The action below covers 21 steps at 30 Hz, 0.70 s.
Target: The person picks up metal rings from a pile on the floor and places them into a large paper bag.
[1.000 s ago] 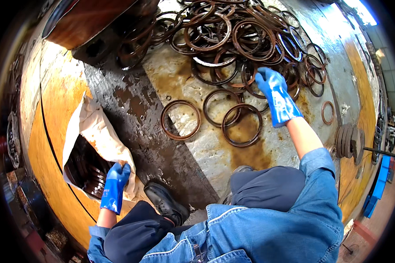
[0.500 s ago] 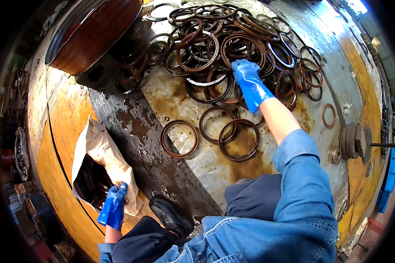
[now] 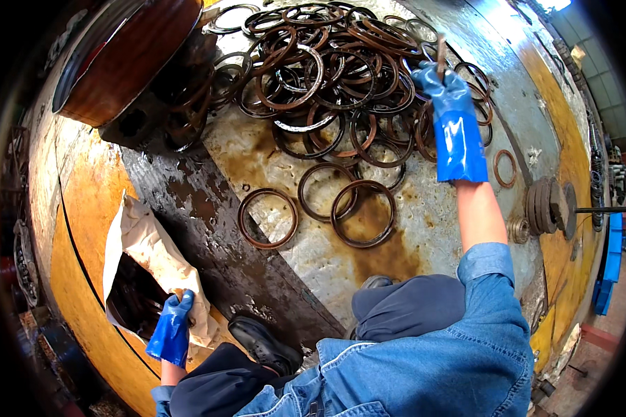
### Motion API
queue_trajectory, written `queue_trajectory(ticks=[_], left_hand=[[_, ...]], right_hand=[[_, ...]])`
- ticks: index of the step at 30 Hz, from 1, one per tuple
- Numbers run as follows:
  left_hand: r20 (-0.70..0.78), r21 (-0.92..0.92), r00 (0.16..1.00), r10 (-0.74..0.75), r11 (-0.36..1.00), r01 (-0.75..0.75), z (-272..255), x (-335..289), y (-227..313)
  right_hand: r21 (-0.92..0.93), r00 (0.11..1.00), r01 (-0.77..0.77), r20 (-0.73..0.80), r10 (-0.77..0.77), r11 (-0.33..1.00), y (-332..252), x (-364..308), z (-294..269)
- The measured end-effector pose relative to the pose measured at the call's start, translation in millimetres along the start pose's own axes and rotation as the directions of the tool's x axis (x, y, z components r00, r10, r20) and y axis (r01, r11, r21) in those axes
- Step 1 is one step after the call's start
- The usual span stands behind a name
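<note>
Gripping right hand: curled around a brown ring, raised edge-on by the ring pile's right side.
Left hand: pinched the paper sack.
Brown ring: seemed stiff, slippery; its rim suited gripping.

Looks like workshop: oily rings heaped upper centre, brown drum upper left, stained floor mid-frame, discs on rod right.

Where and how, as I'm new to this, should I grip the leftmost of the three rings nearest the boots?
Probably pinch that ring by its near rim, from the person's side: it lies flat, nothing covers that edge, and its centre leaves room for fingers.
</note>
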<state>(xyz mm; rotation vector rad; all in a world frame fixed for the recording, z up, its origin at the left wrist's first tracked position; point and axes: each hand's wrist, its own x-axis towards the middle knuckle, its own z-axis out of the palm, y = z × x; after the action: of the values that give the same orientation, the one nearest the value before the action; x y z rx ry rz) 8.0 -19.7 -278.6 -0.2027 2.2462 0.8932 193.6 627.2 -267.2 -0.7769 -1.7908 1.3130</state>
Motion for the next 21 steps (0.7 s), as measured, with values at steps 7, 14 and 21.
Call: queue_trajectory(ticks=[7,14,21], left_hand=[[0.015,-0.039,0.999,-0.031,0.999,0.032,0.6,5.3,-5.1],[-0.042,0.067,0.998,-0.043,0.997,0.046,-0.7,13.7,-18.0],[0.01,0.004,0.999,-0.053,0.999,0.053,6.7,16.4,-16.8]], right_hand=[[-0.832,0.924,0.157,0.314,0.219,0.532,10.4,39.4,7.2],[-0.893,0.898,0.076,0.255,0.359,0.443,92.3,34.8,40.4],[-0.787,0.725,0.613,0.526,0.444,-0.07,59.4,27.5,59.4]])
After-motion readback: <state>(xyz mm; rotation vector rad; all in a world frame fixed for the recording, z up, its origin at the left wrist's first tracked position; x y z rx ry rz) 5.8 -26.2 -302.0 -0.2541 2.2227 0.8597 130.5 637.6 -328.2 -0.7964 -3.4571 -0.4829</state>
